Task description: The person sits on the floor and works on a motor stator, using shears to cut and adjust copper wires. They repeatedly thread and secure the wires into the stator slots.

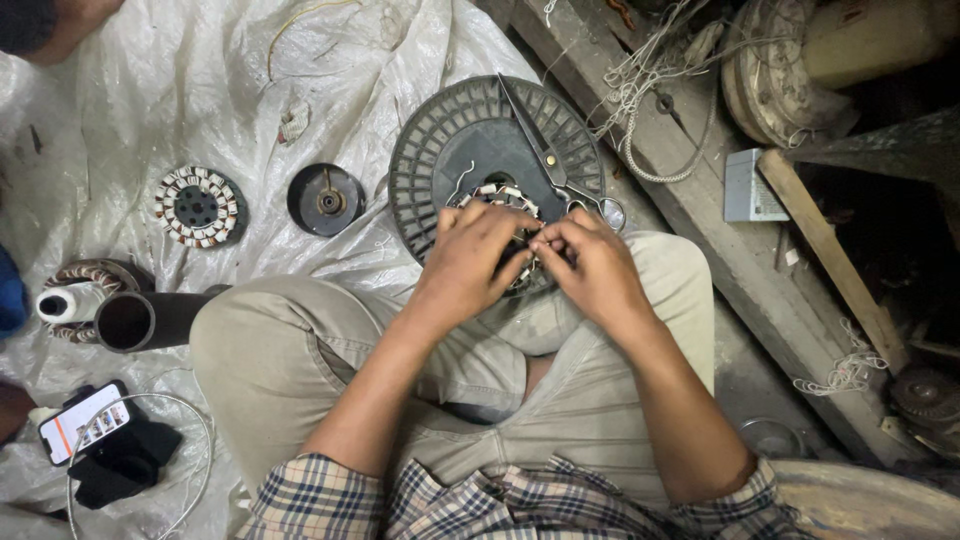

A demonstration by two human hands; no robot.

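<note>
1. Nearest the camera, the left hand [468, 262] and right hand [592, 268] meet fingertip to fingertip, pressed together over a wound stator [502, 197] — what they pinch is too small to tell, likely fine wire.
2. Under the grip, a dark ribbed round cover [440, 150] carries the stator.
3. Just beyond the right hand lie scissors [548, 152].
4. The stator looks heavy and rigid — its thin windings fragile; best held by the core's rim.
</note>
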